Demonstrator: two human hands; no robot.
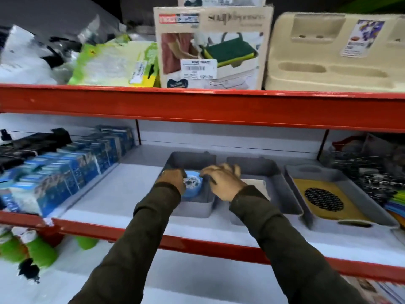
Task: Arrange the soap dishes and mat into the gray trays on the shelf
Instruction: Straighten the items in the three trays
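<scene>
Three gray trays stand side by side on the middle shelf. The left tray [190, 160] holds a round blue soap dish [192, 187] with a speckled white centre. My left hand [172, 179] grips the dish's left edge. My right hand [223, 179] rests at its right edge, over the wall between the left and middle trays; its grip is blurred. The middle tray [282, 194] holds a pale flat item [256, 185], partly hidden by my right wrist. The right tray [341, 174] contains a yellow mat [328, 201] with a dark perforated oval.
Blue boxes [65, 170] fill the shelf's left side. Wire utensils [368, 172] and coloured items [396, 205] crowd the right. A red shelf beam [197, 106] hangs overhead, carrying a soap dispenser box [210, 49] and beige moulded packaging [335, 53]. Green items [32, 249] lie below.
</scene>
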